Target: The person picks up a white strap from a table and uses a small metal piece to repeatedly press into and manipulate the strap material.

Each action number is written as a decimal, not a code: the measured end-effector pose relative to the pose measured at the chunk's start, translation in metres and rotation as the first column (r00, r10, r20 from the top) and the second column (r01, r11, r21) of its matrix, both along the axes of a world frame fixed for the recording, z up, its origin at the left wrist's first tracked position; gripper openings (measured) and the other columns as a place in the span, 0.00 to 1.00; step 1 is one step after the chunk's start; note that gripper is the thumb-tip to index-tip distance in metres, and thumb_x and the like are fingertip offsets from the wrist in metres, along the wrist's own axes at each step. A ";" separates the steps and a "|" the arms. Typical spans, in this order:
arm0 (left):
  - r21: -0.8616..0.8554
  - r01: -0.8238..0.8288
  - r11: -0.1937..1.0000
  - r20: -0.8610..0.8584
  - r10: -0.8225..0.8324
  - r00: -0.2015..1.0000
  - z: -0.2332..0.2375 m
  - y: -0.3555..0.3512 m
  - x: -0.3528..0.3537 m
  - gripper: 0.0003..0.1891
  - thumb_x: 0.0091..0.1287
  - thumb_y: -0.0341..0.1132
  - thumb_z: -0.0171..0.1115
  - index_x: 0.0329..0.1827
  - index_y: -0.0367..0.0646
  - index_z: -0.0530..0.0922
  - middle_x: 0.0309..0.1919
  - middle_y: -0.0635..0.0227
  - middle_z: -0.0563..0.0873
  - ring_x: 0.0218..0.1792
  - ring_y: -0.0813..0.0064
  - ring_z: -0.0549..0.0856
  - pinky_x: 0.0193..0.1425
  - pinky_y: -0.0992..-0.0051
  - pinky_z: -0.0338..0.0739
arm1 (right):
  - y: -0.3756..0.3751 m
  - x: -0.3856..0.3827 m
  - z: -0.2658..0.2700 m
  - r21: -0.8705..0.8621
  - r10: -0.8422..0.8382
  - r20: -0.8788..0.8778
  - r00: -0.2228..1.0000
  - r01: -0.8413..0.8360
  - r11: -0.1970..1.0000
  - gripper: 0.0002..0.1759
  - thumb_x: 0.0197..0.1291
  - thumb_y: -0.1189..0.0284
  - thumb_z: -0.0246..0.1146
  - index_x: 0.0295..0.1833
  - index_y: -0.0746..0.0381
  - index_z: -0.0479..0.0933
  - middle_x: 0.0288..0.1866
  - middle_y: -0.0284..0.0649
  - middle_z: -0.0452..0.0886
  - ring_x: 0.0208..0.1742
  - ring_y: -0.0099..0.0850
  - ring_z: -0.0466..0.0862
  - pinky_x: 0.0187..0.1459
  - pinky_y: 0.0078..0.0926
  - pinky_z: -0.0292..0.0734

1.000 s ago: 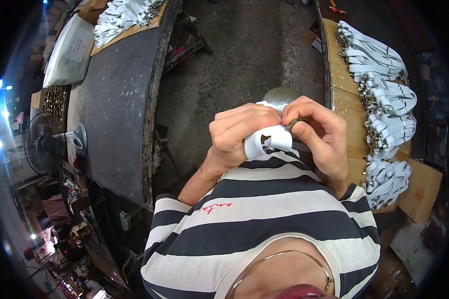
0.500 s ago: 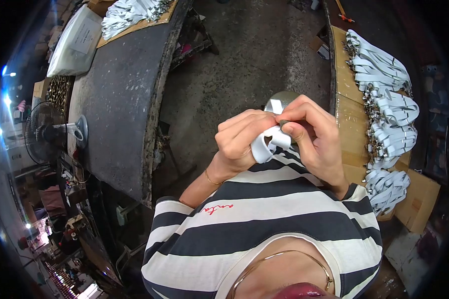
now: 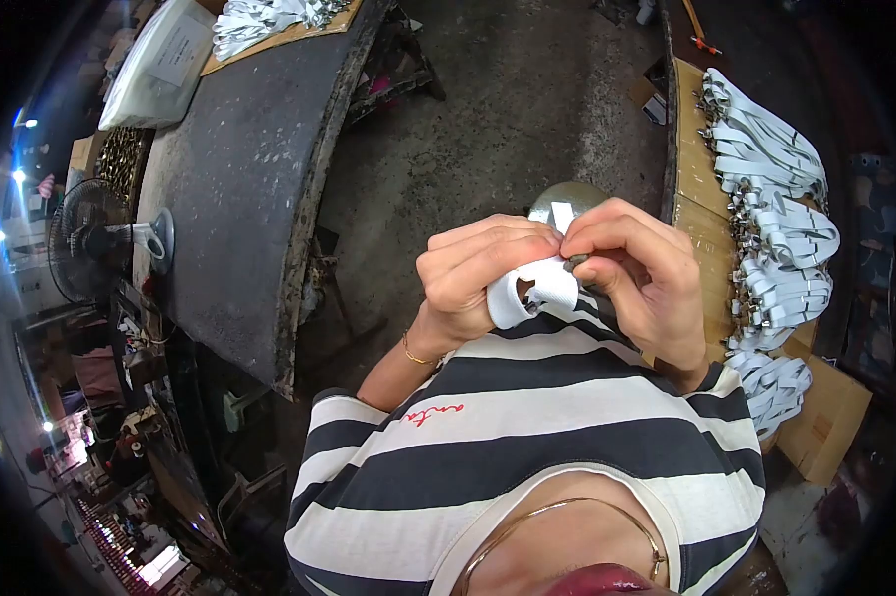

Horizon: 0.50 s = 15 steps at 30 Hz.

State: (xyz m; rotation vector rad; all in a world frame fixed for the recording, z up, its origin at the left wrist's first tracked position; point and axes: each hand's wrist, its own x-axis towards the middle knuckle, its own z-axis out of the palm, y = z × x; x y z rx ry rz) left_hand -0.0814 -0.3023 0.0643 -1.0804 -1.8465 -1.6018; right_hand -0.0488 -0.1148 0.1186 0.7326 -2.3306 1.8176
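My left hand (image 3: 478, 270) is closed on a white strap (image 3: 509, 301), which curls in a loop below the fingers. A short flat end of the strap (image 3: 561, 216) sticks up between the two hands. My right hand (image 3: 642, 278) pinches a small dark metal piece (image 3: 574, 262) between thumb and forefinger, right at the strap. The fingertips of both hands meet there and hide most of the joint. Behind the hands a round metal surface (image 3: 557, 202) shows in part.
On the right, bundles of white straps with metal clips (image 3: 776, 233) lie on cardboard (image 3: 694, 199), near a cardboard box (image 3: 823, 417). On the left stands a dark table (image 3: 234, 189) with a plastic bin (image 3: 160, 70), more straps (image 3: 269, 22) and a fan (image 3: 85, 238).
Both hands stay together on the strap, with the right hand slightly further right and the left slightly further left. The view has shifted a little.
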 end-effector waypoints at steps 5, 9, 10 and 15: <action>-0.143 -0.099 0.985 -0.113 0.083 0.990 -0.003 0.005 0.002 0.11 0.52 0.29 0.72 0.36 0.33 0.82 0.31 0.57 0.87 0.33 0.59 0.89 0.39 0.66 0.84 | -0.001 0.002 -0.004 0.071 -0.059 -0.030 0.998 0.061 0.996 0.09 0.53 0.88 0.66 0.40 0.71 0.79 0.37 0.46 0.79 0.34 0.35 0.82 0.34 0.26 0.77; -0.170 -0.066 0.983 -0.070 0.054 0.996 -0.013 0.013 0.002 0.10 0.52 0.27 0.71 0.35 0.32 0.81 0.29 0.59 0.85 0.31 0.57 0.87 0.36 0.66 0.82 | -0.005 -0.002 -0.003 0.001 -0.022 -0.048 0.999 0.022 1.000 0.07 0.53 0.85 0.68 0.39 0.71 0.79 0.36 0.45 0.78 0.32 0.32 0.79 0.35 0.25 0.74; -0.149 -0.062 0.987 -0.018 0.060 0.998 -0.015 0.014 0.001 0.10 0.52 0.26 0.70 0.35 0.32 0.82 0.30 0.59 0.86 0.32 0.58 0.88 0.38 0.67 0.83 | -0.004 -0.003 -0.003 -0.107 0.034 -0.027 0.999 -0.037 0.994 0.07 0.54 0.83 0.68 0.39 0.71 0.79 0.36 0.44 0.79 0.33 0.31 0.78 0.36 0.25 0.72; 0.010 0.053 0.999 0.059 -0.054 0.997 -0.005 0.008 -0.008 0.08 0.56 0.28 0.73 0.34 0.33 0.84 0.30 0.58 0.89 0.33 0.61 0.90 0.42 0.66 0.86 | 0.007 -0.016 -0.004 -0.466 -0.089 -0.034 0.995 0.063 0.882 0.06 0.58 0.82 0.66 0.42 0.72 0.79 0.39 0.43 0.80 0.40 0.29 0.79 0.45 0.24 0.75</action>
